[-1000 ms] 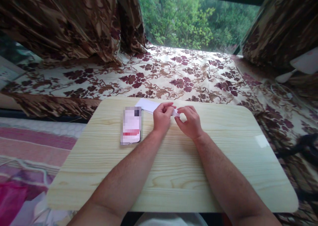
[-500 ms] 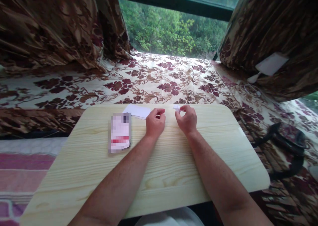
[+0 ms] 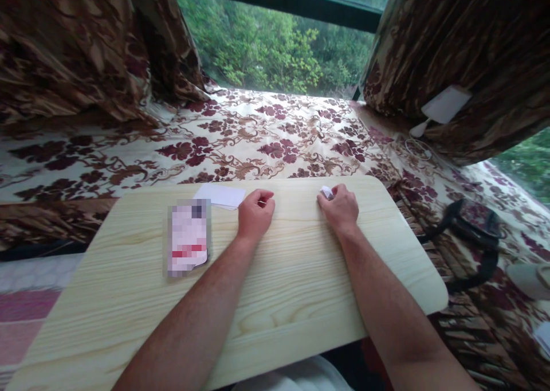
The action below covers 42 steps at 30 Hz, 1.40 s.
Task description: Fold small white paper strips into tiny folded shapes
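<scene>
My left hand (image 3: pixel 256 216) rests on the pale wood-grain table (image 3: pixel 292 299), its fingers curled toward the thumb. Nothing shows between those fingertips. Just left of it lie flat white sheets of paper (image 3: pixel 221 196) at the far edge. My right hand (image 3: pixel 342 209), near the table's far right part, pinches a small folded piece of white paper (image 3: pixel 326 192) between thumb and fingers. The two hands are apart. A pixelated pink, phone-shaped object (image 3: pixel 188 236) lies flat to the left, in front of the sheets.
Beyond the table, a ledge with a floral cover (image 3: pixel 275 133) runs below the window. Patterned curtains hang on both sides. A small white lamp (image 3: pixel 444 104) stands at the right, and a black strapped object (image 3: pixel 479 225) lies beside the table.
My right hand has moved right, away from my left hand, carrying the small paper. The view has turned slightly right, so the table and sheets appear farther left. My left hand stays curled.
</scene>
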Available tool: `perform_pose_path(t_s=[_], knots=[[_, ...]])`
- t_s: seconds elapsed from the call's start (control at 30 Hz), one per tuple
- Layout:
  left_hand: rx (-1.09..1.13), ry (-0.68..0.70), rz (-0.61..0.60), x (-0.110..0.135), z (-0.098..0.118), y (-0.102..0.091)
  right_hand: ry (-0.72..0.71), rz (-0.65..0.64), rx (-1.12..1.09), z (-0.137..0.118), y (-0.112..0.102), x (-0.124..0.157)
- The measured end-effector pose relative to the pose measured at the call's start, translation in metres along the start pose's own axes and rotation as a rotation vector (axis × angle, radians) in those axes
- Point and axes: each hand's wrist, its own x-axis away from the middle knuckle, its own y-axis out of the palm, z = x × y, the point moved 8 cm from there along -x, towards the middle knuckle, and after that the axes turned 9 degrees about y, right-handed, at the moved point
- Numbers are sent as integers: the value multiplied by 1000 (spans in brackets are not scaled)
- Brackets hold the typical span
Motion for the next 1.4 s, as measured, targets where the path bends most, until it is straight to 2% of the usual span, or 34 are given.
perform_pose_path(t_s=[0.23,1.0,1.23,1.3,1.4], knots=[[-13,-23,1,-1,-3,1,-15,17,-53,11,2,0],[-60,-14,-23,0,-4,3,-30,23,-35,11,12,-5],[-60,34,-41,1,1,3,-63,82,-206,1,-2,2],[-46,39,-43,1,2,3,-81,20,-314,-10,-5,11],[-37,37,-41,3,2,2,-86,-212,-419,-30,5,26]])
